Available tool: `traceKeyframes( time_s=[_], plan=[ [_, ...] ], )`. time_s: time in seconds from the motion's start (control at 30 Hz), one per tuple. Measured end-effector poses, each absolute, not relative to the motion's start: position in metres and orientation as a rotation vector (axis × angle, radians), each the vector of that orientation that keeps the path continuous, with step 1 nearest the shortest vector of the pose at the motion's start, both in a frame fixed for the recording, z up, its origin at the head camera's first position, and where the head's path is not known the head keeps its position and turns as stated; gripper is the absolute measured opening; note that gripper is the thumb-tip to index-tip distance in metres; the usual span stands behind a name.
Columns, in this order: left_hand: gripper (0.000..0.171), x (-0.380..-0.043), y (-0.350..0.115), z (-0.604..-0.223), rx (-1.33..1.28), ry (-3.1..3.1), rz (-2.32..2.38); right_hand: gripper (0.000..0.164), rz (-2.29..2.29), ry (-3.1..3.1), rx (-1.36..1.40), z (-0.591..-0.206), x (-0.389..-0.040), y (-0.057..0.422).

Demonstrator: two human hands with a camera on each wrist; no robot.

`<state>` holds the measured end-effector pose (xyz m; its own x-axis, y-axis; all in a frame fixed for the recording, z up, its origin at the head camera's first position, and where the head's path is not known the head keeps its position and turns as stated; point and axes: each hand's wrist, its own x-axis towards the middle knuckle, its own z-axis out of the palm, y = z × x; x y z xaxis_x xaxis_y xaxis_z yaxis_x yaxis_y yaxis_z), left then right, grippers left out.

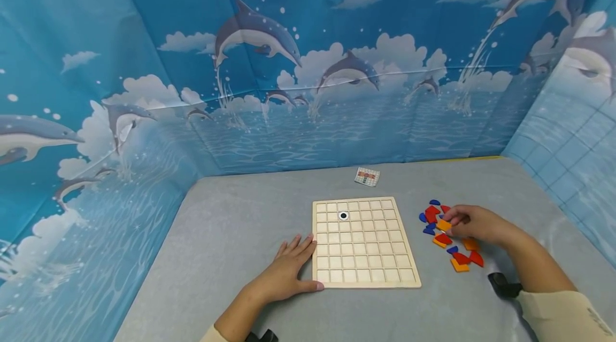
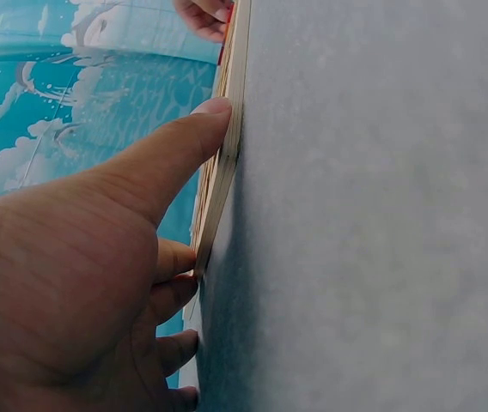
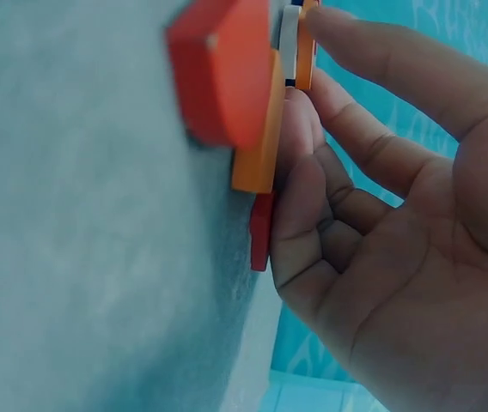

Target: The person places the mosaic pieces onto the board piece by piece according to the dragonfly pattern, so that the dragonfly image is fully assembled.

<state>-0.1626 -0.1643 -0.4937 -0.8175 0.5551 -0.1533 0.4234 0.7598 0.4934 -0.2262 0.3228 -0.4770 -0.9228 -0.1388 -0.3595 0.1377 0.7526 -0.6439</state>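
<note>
A pale wooden grid board lies on the grey table, with one white tile bearing a black dot in its upper part. My left hand rests against the board's left side, fingers spread along the edge and thumb at the near left corner. In the left wrist view the thumb touches the board's side. Over the loose pieces on the right, my right hand pinches an orange square piece between thumb and finger. A white piece shows right beside that orange piece in the right wrist view.
Red pieces, blue pieces and other orange pieces lie scattered right of the board. A small printed card lies beyond the board. A dolphin-patterned curtain borders the table's back and sides.
</note>
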Motion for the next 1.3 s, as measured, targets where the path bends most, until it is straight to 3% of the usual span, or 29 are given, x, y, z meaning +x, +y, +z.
traceKeyframes(
  time_s=[0.67,1.3],
  plan=[
    [0.098,-0.1623,-0.1634,-0.4932,0.759,2.661,0.640,0.035,-0.953,2.563,-0.058,-0.4780,-0.2252,0.3221],
    [0.099,-0.1635,-0.1642,-0.4967,0.777,2.668,0.635,0.037,-0.976,2.615,-0.016,-0.4734,-0.2264,0.3229]
  ],
)
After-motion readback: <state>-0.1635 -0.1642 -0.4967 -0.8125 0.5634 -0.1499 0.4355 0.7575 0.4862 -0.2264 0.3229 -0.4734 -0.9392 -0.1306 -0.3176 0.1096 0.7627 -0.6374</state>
